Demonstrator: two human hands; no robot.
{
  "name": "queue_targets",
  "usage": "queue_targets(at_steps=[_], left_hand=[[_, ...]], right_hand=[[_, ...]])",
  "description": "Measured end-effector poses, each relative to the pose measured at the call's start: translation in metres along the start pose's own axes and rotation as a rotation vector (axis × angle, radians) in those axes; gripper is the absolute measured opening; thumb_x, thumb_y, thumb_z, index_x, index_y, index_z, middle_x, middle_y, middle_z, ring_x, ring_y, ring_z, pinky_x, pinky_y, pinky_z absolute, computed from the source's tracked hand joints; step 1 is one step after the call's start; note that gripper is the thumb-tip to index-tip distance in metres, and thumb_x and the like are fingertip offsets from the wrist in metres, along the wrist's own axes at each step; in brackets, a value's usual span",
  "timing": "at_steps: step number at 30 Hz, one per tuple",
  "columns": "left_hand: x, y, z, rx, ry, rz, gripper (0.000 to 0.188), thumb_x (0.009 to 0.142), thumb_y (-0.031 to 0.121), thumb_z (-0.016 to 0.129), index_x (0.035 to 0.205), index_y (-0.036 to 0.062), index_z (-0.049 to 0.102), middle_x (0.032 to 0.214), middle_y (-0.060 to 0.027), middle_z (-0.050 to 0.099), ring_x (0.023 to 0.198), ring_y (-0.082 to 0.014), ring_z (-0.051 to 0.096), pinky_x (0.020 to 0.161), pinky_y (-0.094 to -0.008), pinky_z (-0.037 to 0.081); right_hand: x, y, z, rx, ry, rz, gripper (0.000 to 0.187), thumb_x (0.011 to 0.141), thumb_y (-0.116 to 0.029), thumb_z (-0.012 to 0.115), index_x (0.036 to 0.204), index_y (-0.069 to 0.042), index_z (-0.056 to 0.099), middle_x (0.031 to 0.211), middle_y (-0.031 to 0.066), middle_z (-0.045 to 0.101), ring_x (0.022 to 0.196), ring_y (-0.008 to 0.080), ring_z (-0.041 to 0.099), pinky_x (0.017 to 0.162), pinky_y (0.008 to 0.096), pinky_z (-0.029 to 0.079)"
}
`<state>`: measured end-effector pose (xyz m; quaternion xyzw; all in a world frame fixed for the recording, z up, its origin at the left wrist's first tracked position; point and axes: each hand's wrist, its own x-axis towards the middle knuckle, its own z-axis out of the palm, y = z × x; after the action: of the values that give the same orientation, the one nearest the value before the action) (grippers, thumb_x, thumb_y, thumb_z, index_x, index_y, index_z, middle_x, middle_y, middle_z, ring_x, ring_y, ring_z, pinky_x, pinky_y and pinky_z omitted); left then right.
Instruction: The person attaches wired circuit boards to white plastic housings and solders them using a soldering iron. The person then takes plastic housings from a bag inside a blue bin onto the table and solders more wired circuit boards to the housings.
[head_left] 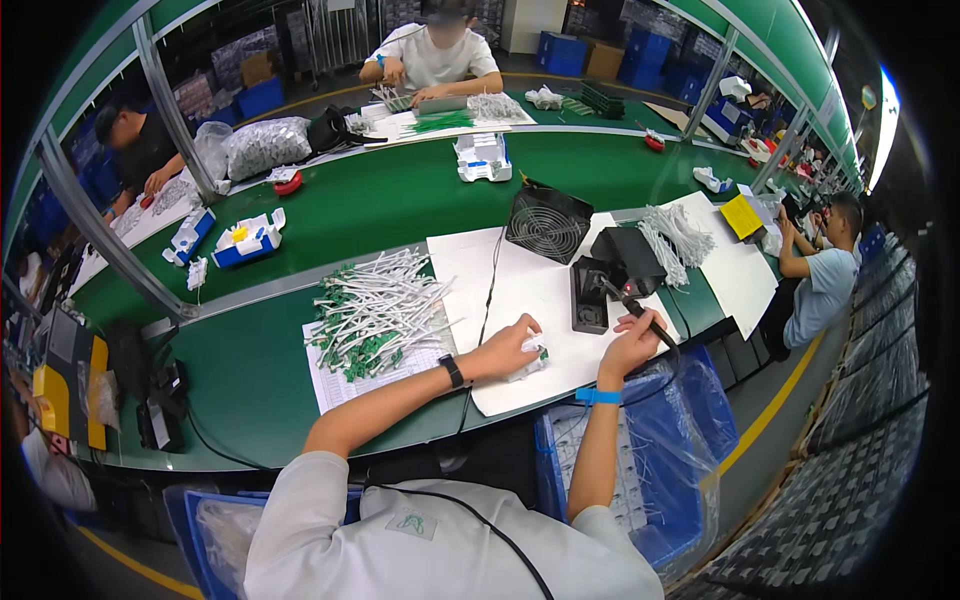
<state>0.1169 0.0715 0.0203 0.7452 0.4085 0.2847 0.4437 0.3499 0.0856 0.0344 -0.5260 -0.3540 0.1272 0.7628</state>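
Observation:
My right hand (632, 345) grips a soldering iron (634, 304), whose front end is over a black open holder box (590, 312). From its rear a dark cable loops down past my wrist. On the white board (465, 270) my left hand (510, 348) has its fingers curled over a small white part (530, 366) with a bit of green, partly hidden beneath them. To the left of that hand lies a heap of white leads with green circuit boards (375, 310), resting on a printed sheet (325, 385).
A black fan (548, 222) stands at the board's far edge, beside a dark box (628, 255) and bundled white wires (680, 240). Beyond runs a green conveyor belt (380, 200) carrying blue-and-white trays (485, 157). Blue bins (710, 400) sit below the bench. Co-workers sit around.

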Motion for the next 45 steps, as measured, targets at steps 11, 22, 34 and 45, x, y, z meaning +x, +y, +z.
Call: queue_targets(at_steps=[11,22,34,45], left_hand=[[0.025,0.0,-0.006,0.396,0.19,0.372,0.039,0.086,0.014,0.067,0.123,0.0008,0.063,0.118,-0.0192,0.06,0.113,-0.0362,0.054,0.099,-0.0429,0.046],[-0.015,0.023,-0.006,0.542,0.067,0.32,0.041,0.084,0.014,0.072,0.124,0.0109,0.065,0.121,-0.0147,0.055,0.114,-0.0323,0.051,0.099,-0.0419,0.044],[-0.012,0.009,0.004,0.6,0.185,0.326,0.036,0.088,0.01,0.068,0.123,0.0129,0.066,0.136,-0.0204,0.049,0.129,-0.0389,0.047,0.11,-0.0449,0.041],[-0.012,0.007,0.004,0.517,0.164,0.309,0.034,0.089,0.008,0.066,0.122,0.013,0.067,0.134,-0.0189,0.052,0.127,-0.0378,0.048,0.108,-0.0445,0.042]], right_hand=[[-0.011,0.003,-0.002,0.187,-0.164,0.081,0.015,0.098,-0.008,0.067,0.11,0.001,0.061,0.087,0.0041,0.063,0.071,0.0075,0.058,0.061,0.0197,0.046],[-0.034,0.039,-0.003,0.046,-0.134,-0.116,0.01,0.101,-0.008,0.058,0.1,0.0,0.053,0.091,0.0075,0.054,0.084,0.0154,0.053,0.077,0.0298,0.046],[-0.041,0.038,-0.014,0.06,-0.204,-0.1,0.014,0.1,-0.009,0.053,0.09,-0.004,0.044,0.078,0.0033,0.046,0.07,0.011,0.044,0.062,0.0262,0.037],[-0.041,0.037,-0.013,0.02,-0.322,-0.108,0.015,0.1,-0.007,0.052,0.088,-0.005,0.043,0.076,0.0022,0.041,0.07,0.0105,0.037,0.063,0.0272,0.033]])
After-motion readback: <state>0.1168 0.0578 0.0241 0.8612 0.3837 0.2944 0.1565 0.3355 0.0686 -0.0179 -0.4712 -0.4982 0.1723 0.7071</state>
